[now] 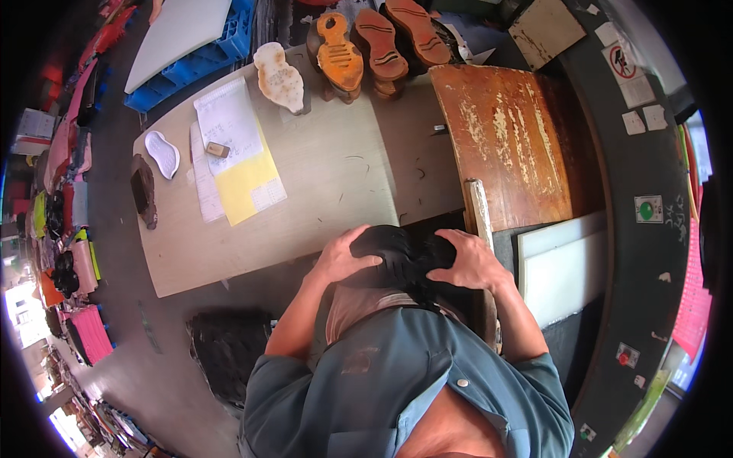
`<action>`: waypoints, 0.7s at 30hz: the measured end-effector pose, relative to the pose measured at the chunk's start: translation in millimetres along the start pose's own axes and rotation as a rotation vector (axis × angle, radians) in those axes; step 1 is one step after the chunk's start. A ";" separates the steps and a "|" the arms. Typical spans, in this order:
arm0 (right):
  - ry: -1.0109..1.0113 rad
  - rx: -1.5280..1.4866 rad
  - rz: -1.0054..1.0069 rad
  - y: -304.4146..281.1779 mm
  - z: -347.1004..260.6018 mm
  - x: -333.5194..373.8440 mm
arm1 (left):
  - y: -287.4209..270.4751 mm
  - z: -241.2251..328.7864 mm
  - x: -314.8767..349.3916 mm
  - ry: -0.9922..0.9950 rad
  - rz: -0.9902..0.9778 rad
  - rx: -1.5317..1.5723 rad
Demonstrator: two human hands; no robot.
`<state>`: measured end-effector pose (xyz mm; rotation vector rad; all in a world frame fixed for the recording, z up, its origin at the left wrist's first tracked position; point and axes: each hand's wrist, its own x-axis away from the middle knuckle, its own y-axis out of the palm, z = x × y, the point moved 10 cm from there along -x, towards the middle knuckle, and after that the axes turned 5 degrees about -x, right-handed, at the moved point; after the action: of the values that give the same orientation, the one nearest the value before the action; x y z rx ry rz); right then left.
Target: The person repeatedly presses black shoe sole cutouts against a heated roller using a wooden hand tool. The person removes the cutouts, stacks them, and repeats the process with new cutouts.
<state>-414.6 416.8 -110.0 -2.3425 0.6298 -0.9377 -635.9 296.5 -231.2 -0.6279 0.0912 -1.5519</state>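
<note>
My left hand [345, 258] is wrapped round the left end of a bundle of black, sole-shaped pieces [393, 256], thumb on top. My right hand [472, 261] grips the right end, its thumb pointing inward. The bundle is held in front of my waist, just off the table's near edge. It looks layered, with ridges across its middle, but its underside and exact kind are hidden. A worn wooden post [479, 210] stands close beyond my right hand.
Across the table [328, 183] lie papers [229, 122], a white insole [163, 155] and a dark block [143, 191]. Sole-shaped moulds [340, 57] line the far edge. A scuffed wooden board [508, 141] is at right, white slabs [565, 252] below it. A black bundle [229, 351] is at lower left.
</note>
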 end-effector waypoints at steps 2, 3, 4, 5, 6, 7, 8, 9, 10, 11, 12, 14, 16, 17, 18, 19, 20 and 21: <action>-0.001 0.032 -0.067 12.6 -8.8 -31.0 | -10.6 -24.1 -1.8 -0.036 0.025 0.038; 0.029 0.064 -0.105 17.6 -10.6 -44.8 | -16.0 -32.9 -0.2 -0.047 0.038 0.065; 0.021 0.048 -0.139 19.0 -16.8 -58.3 | -20.6 -42.0 2.7 -0.079 0.045 0.077; -0.019 0.092 -0.150 19.5 -28.7 -74.3 | -28.2 -47.5 6.4 -0.092 0.082 0.117; -0.077 0.094 -0.185 17.2 -43.0 -90.4 | -35.9 -53.3 10.1 -0.121 0.115 0.139; -0.074 0.133 -0.225 14.2 -52.6 -108.3 | -43.3 -60.1 13.9 -0.173 0.142 0.160; -0.150 0.177 -0.229 7.9 -71.2 -126.6 | -53.4 -59.8 15.9 -0.151 0.192 0.241; -0.188 0.247 -0.227 2.0 -86.9 -148.8 | -62.3 -61.9 17.5 -0.154 0.233 0.323; -0.244 0.225 -0.192 -5.4 -105.7 -171.6 | -73.2 -59.1 17.2 -0.093 0.287 0.441; -0.341 0.205 -0.144 -14.4 -126.1 -193.2 | -82.1 -71.3 17.3 -0.191 0.349 0.439; -0.293 0.081 -0.137 -25.5 -130.3 -220.5 | -92.0 -79.5 16.2 -0.230 0.426 0.473; -0.280 -0.207 0.029 -41.4 -136.3 -264.3 | -102.8 -104.3 11.0 -0.366 0.537 0.537; -0.201 -0.194 0.319 -41.7 -113.3 -282.0 | -96.5 -135.5 4.0 -0.572 0.591 0.598; -0.148 -0.093 0.427 -33.3 -98.9 -285.1 | -97.8 -144.5 -1.3 -0.613 0.609 0.486; -0.233 -0.130 0.470 -14.6 -91.3 -278.8 | -97.7 -152.5 -8.3 -0.651 0.624 0.373; -0.247 -0.167 0.492 2.3 -72.7 -269.3 | -96.8 -158.9 -14.9 -0.680 0.642 0.261; -0.319 -0.181 0.480 17.4 -58.7 -257.7 | -81.3 -167.8 -22.2 -0.666 0.610 0.435; -0.305 -0.185 0.444 35.6 -39.1 -247.3 | -79.2 -171.9 -23.3 -0.656 0.656 0.407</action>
<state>-611.5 524.4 -226.5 -2.2923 1.0835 -0.3281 -783.4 272.1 -349.7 -0.6627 -0.4629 -0.6534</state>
